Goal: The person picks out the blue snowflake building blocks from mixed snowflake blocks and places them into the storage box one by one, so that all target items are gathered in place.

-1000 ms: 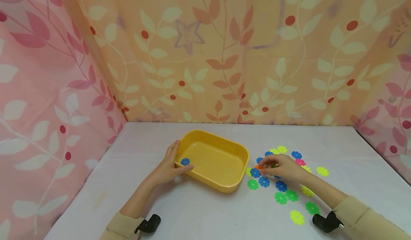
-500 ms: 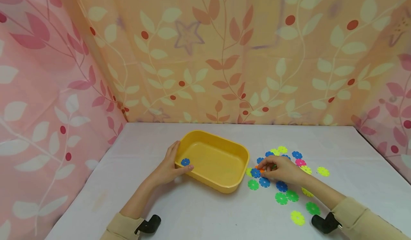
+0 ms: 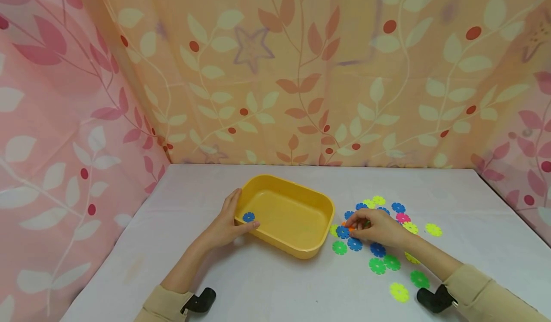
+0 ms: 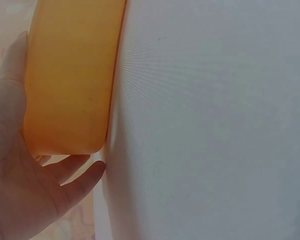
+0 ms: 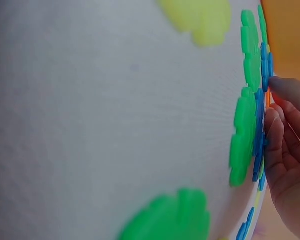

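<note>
My left hand [image 3: 224,224] grips the left end of a yellow plastic basin [image 3: 301,250], thumb over the rim and the other fingers along the outer wall. Inside, near that thumb, lies one blue flower-shaped plastic disc [image 3: 248,216]. My right hand [image 3: 379,226] is low over a scatter of similar discs just right of the basin. Its thumb and fingertips pinch at an orange disc [image 3: 347,226], mostly hidden by the fingers; the right wrist view shows only an orange sliver [image 5: 268,100] between them. A blue disc [image 3: 342,232] lies right against the fingertips.
Around the right hand lie several green discs [image 3: 377,266], yellow discs [image 3: 399,292] and blue discs [image 3: 378,249], plus a pink disc [image 3: 402,217]. Everything rests on a white-covered table [image 3: 267,293]. A patterned curtain [image 3: 301,73] stands behind and at both sides.
The right hand has shifted very slightly, its fingers lower over the orange disc, which shows less than before. The left hand and basin have stayed put.
</note>
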The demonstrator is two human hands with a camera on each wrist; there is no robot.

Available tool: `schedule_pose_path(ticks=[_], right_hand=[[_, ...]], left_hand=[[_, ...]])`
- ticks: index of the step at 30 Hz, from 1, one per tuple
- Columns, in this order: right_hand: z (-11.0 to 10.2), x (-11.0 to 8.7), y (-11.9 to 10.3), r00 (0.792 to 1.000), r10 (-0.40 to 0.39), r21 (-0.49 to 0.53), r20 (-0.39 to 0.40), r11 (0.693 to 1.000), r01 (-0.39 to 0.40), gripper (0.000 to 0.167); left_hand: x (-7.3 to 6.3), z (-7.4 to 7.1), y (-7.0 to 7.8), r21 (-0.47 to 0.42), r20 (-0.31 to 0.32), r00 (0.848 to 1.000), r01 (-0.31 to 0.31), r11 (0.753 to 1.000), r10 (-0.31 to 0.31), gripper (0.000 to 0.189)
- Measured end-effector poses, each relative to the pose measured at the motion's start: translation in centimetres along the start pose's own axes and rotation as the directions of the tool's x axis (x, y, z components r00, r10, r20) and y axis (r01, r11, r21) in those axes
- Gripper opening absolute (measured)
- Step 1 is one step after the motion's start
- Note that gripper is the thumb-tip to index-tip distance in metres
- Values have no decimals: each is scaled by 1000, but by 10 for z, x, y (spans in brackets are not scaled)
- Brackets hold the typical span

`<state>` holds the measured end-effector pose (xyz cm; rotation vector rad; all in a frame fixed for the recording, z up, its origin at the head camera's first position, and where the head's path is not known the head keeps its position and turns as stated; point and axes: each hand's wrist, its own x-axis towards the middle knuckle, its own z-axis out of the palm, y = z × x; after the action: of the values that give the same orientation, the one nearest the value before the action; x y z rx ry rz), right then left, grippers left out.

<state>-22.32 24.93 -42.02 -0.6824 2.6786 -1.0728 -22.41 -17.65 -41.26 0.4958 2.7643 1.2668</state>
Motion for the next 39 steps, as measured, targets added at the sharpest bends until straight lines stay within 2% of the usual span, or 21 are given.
schedule_pose_path(ticks=[7,16,19,25,32,39], right_hand=[[0,1,2,1000,-14,-20,-10,1000,13,18],[2,0,2,995,-84,-40,-56,996,82,17],[2,0,2,995,-71,-35,-71,997,69,19],[-2,-1,3,995,11,24,-101,1000,-9,19],[-17,-2,-5,986,3,67,-165,998,8,15],[-34,-1,-16,977,20,110,-210,994,3,20]], left_hand=[[0,0,1,0,2,1000,5,1000,-5,112],[-1,0,2,-9,3,1000,3,1000,-3,112],[-1,0,2,-7,3,1000,5,1000,-5,112],[-2,-1,2,-12,6,1000,13,1000,-13,112],[-2,-1,2,-9,2,1000,17,1000,-17,112],[-1,-1,2,-6,1,1000,12,1000,-12,112]])
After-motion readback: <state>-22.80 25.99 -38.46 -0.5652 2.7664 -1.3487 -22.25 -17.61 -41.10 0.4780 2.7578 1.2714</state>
